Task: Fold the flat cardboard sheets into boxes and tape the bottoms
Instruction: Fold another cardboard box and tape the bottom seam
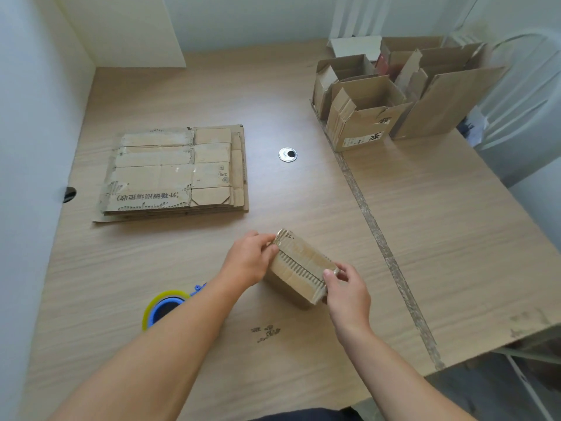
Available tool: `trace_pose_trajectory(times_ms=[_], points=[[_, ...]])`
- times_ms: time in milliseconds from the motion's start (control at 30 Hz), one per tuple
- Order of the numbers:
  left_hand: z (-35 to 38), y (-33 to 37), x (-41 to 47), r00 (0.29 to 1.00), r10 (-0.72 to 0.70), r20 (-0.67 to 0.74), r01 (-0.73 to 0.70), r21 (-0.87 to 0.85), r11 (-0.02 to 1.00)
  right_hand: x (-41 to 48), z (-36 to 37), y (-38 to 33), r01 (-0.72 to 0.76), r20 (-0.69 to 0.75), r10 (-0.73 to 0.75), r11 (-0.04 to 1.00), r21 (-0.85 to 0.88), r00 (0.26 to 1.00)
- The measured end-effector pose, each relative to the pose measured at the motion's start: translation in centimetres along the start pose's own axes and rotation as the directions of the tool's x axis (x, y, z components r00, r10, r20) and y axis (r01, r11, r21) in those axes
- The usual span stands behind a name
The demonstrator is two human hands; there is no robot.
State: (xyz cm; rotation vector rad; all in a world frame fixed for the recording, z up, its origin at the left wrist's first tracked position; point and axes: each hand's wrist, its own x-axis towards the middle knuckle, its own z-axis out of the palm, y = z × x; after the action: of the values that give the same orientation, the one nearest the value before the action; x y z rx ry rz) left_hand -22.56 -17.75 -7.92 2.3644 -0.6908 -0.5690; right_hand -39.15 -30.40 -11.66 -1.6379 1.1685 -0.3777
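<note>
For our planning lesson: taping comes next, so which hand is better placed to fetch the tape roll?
Left, probably: the tape roll lies near the left hand, beside its forearm; the right hand pinches the box on the side away from it.

1 small box [303, 265], 1 tape roll [164, 308], 1 stack flat sheets [173, 171], approx 4 open boxes [364, 117].

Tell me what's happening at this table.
A person is working on a small cardboard box that sits on the table. The left hand grips its far end and the right hand pinches its near corner, with the flaps folded shut on top. The tape roll lies beside the left forearm. A stack of flat sheets waits at the far left, and folded boxes stand open at the far right.
</note>
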Motion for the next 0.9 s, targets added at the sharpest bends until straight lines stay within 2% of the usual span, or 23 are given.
trace_pose_trajectory(times_ms=[167,300,367,533,700,800,900], points=[[1.1,0.4,-1.5,0.996,-0.006,-0.091,0.000,-0.071,0.997,-1.1,-0.4,0.1,-0.016,0.020,0.014,0.995,0.099,1.000],[1.0,0.8,-1.5,0.997,-0.059,-0.048,0.060,0.038,0.997,-0.6,-0.2,0.7,-0.032,0.003,0.032,0.977,0.209,0.999],[1.1,0.7,-1.4,0.995,-0.089,-0.045,0.090,0.021,0.996,0.1,-0.1,0.3,-0.041,0.001,0.042,0.973,0.225,0.999],[2.3,1.0,-1.6,0.974,-0.171,-0.151,0.139,-0.203,0.969,0.8,-1.0,-0.4,-0.019,0.065,0.009,0.987,0.160,0.998],[2.7,1.6,-2.2,0.952,-0.264,-0.151,0.232,-0.201,0.952,0.3,-1.0,-0.6,0.020,0.013,-0.020,0.999,0.030,1.000],[2.5,2.3,-3.0,0.946,-0.292,-0.140,0.254,-0.236,0.938,0.3,-1.1,-0.7,-0.048,0.076,0.041,0.995,0.093,0.996],[2.3,2.1,-3.5,0.969,-0.239,-0.061,0.210,-0.308,0.928,0.6,-2.0,-1.0,-0.220,0.249,0.182,0.966,0.133,0.951]])
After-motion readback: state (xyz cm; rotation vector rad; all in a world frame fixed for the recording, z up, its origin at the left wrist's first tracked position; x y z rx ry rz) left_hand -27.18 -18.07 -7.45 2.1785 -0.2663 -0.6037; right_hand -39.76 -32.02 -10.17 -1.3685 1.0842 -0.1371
